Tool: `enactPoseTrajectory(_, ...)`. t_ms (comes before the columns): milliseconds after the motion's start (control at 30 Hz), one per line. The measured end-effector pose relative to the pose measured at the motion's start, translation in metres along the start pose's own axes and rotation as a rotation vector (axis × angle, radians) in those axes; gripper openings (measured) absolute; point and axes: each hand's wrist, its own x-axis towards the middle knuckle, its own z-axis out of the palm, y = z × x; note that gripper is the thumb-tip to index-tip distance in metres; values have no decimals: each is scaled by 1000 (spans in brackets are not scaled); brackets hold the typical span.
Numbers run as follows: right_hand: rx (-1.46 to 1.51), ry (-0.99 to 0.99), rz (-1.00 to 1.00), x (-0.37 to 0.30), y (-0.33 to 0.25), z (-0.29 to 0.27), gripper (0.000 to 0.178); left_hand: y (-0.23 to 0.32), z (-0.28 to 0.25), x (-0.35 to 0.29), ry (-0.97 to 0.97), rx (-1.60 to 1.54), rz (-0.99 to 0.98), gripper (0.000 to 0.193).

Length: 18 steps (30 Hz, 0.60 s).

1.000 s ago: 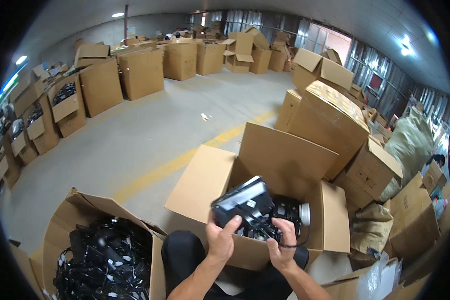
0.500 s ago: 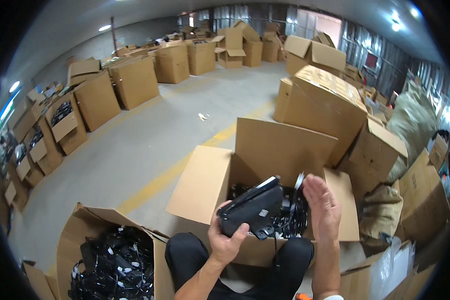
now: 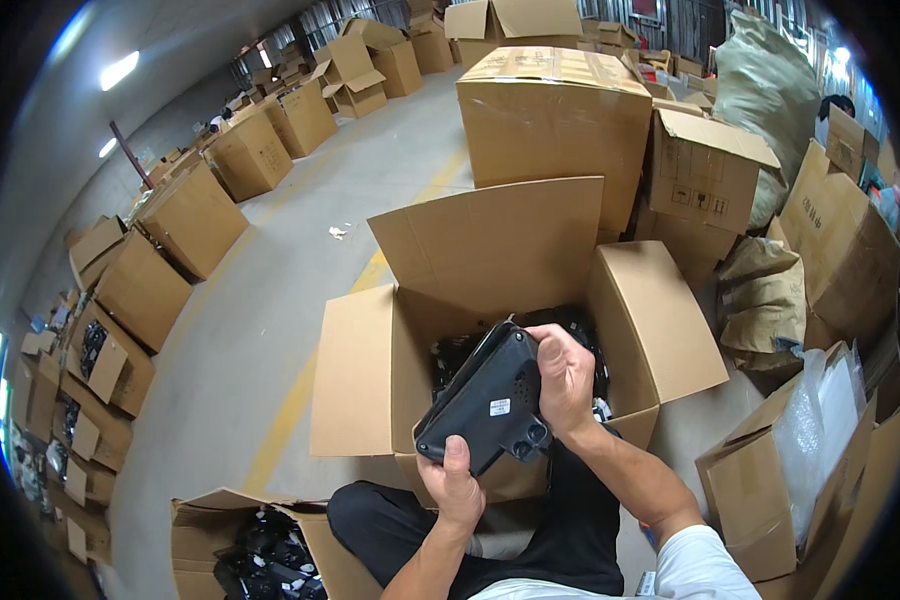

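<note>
A flat black plastic electronic device [image 3: 478, 408], with a small white label, a patch of small holes and round knobs along one edge, is held tilted above an open carton [image 3: 425, 380]. Its lower left end sits in my left hand [image 3: 454, 489], thumb on top. Around the upper right end my right hand [image 3: 566, 377] is closed. The device's underside is hidden. Behind it, black cables and parts [image 3: 576, 325] lie inside the carton between my knees.
To my lower left stands another carton [image 3: 195, 545] full of black cabled parts [image 3: 275, 560]. A large taped carton [image 3: 560, 120] rises beyond the open one. At right are a tan sack [image 3: 762, 300] and a carton [image 3: 760, 490] with bubble wrap [image 3: 820, 440]. Cartons line the far left.
My right hand, apart from the device before with fingers stretched, now grips its upper right end. The device has turned more steeply, label toward me. The view has swung right.
</note>
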Motion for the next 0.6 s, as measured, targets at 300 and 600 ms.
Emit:
enactPoseTrajectory(300,-41,53,53,51,9,-7,44,17,8,44,-238,198,-301,53)
enactPoseTrajectory(600,278,-535,276,128,69,-21,104,12,51,170,-428,256,-288,47)
